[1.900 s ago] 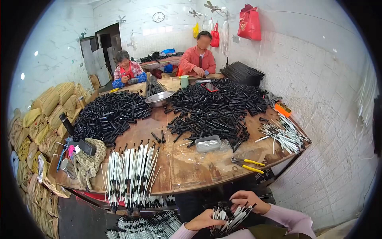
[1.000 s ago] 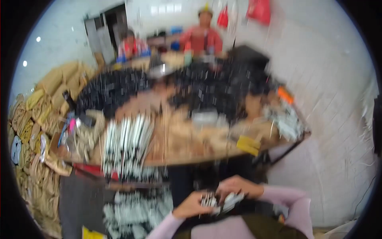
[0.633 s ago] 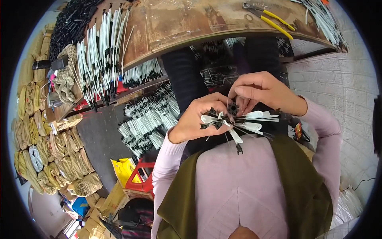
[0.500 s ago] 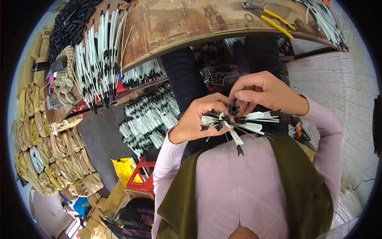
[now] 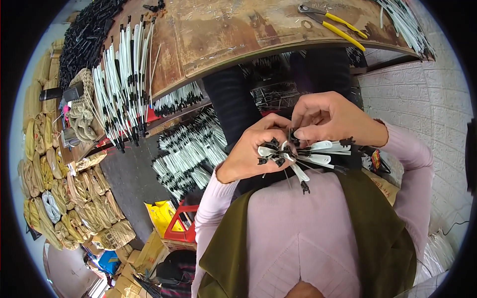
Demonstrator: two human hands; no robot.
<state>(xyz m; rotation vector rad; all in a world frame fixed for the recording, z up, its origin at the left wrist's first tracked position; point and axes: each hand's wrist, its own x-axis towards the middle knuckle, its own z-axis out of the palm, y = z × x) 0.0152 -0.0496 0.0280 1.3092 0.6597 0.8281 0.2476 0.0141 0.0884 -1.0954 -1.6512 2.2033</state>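
In front of my chest, my left hand (image 5: 253, 151) is closed around a spoked bundle of white strips (image 5: 300, 172) with black forked plastic ends and thin wires. The strips fan out from the grip, mostly toward the right and toward my body. My right hand (image 5: 335, 119) is above the middle of the bundle, thumb and forefinger pinched together at a small black part (image 5: 295, 140). Fingers cover most of that part, and a thin wire seems to run up between the two hands.
Yellow-handled pliers (image 5: 343, 27) lie on the worn wooden table (image 5: 223, 30). White strips with black ends (image 5: 124, 79) are stacked at the table's left, with more piles (image 5: 186, 154) below. A red plastic crate (image 5: 181, 226) stands at lower left, near wrapped bundles (image 5: 69, 198). A white brick wall (image 5: 402, 99) is at right.
My right fingertips have come down onto the black notched round part, which was in plain sight between my hands and is now mostly covered. The left hand keeps its hold on the bundle.
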